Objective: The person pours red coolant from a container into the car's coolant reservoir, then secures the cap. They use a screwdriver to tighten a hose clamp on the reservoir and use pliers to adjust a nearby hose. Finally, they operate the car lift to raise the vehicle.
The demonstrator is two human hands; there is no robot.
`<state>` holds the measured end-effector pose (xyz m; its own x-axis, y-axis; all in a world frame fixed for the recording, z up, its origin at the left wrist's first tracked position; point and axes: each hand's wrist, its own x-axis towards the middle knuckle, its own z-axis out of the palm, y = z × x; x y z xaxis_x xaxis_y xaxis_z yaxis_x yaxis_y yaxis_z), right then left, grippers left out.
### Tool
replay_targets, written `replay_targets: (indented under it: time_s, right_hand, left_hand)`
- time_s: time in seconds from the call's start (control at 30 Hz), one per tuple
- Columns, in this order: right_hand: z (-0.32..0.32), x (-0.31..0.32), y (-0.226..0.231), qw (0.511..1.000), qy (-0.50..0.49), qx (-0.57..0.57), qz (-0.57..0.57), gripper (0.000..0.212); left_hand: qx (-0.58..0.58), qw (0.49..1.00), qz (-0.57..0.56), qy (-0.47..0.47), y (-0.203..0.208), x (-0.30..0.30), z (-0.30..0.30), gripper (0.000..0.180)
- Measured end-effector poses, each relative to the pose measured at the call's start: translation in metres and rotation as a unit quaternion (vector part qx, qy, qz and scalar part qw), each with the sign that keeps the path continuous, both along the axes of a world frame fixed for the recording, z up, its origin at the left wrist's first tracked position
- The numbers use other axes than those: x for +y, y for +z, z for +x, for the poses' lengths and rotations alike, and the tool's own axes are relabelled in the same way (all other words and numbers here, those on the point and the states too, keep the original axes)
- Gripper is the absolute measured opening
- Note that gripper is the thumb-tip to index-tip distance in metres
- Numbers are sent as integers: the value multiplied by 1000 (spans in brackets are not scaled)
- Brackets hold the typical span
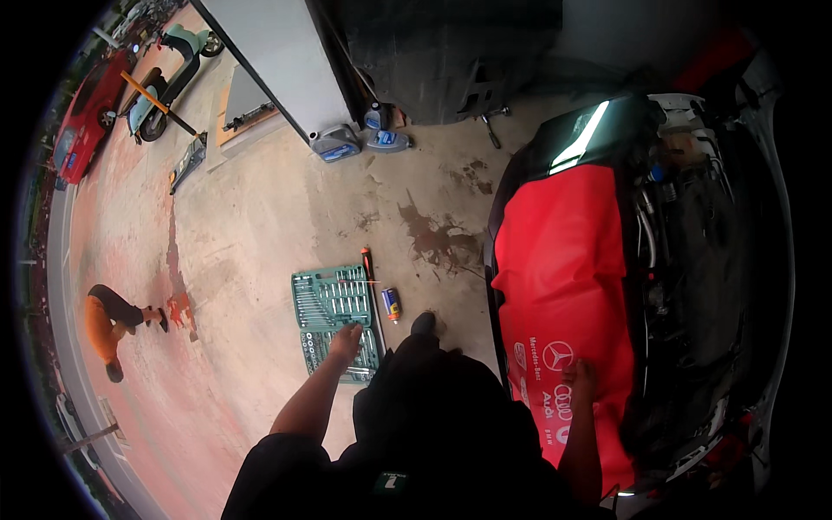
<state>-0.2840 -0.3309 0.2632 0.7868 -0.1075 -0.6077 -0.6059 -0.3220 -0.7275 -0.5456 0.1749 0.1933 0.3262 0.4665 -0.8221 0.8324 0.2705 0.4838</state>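
My left hand (347, 341) is over a green tool case (332, 319) that lies spread out on the floor, with sockets and wrenches in its slots. Its fingers are curled together, and what they hold, if anything, is hidden. On the right, my right hand (580, 376) is at the red fender cover (563, 260) draped over the front of a car. Its fingers look loosely apart, with nothing visible in them. Beside the case stand or lie a blue and yellow can (392, 305) and a long bar with an orange-and-black handle (367, 258).
The car's engine bay (693, 286) gapes at the right, its headlight (581, 139) lit. Fluid jugs (335, 143) stand by a white pillar (286, 61). A ratchet-like tool (492, 130) lies farther back. Dark stains (440, 243) mark the floor. A person in orange (102, 328), a scooter (169, 82) and a red car (87, 121) are at the left.
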Motion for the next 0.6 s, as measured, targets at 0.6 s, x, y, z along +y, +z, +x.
replay_targets:
  time_s: [0.6]
  right_hand:
    - [37,-51,-10,989,15,144,41,55]
  left_hand:
    - [190,972,-79,110,-41,-186,-204,53]
